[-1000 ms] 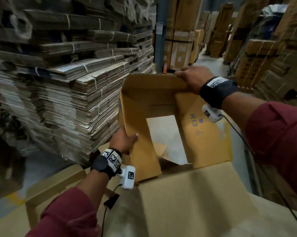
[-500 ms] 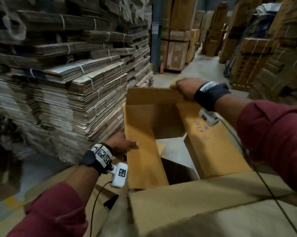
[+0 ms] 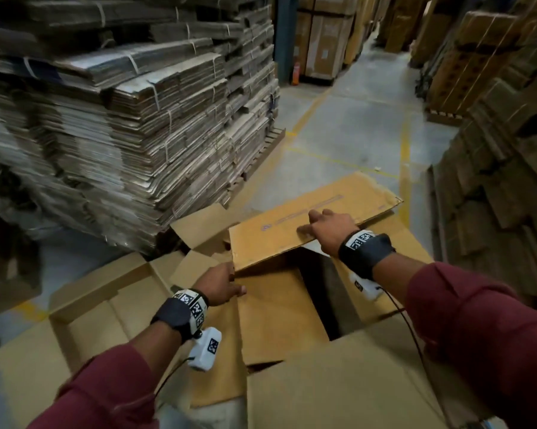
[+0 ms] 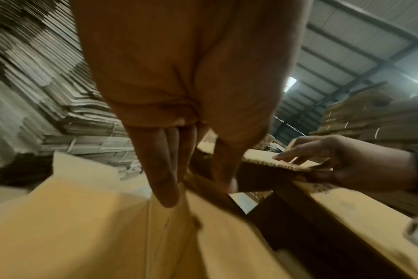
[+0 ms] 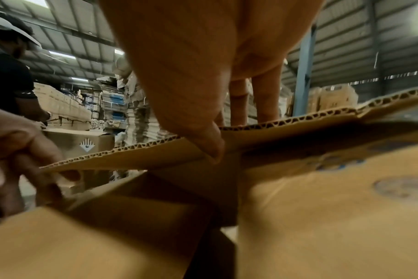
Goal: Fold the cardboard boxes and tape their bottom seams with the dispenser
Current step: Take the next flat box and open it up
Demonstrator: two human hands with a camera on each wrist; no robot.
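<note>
A brown cardboard box (image 3: 279,308) lies open towards me with its flaps spread. My right hand (image 3: 330,229) holds the far flap (image 3: 292,233), which lies nearly flat over the opening. In the right wrist view the thumb sits under that flap's corrugated edge (image 5: 298,117) and the fingers (image 5: 265,98) lie on top. My left hand (image 3: 220,284) grips the edge of the left flap (image 3: 270,323). In the left wrist view its fingers (image 4: 165,179) run down one face and the thumb down the other. No tape dispenser is in view.
Tall stacks of bundled flat cardboard (image 3: 121,119) stand on the left and more stacks (image 3: 508,150) on the right. Flattened boxes (image 3: 90,305) lie on the floor by my left arm. A concrete aisle (image 3: 338,134) runs ahead. Another person (image 5: 7,75) shows in the right wrist view.
My right hand has swung the far flap from upright down over the opening. The box sits lower in view. My left hand stays on the left flap.
</note>
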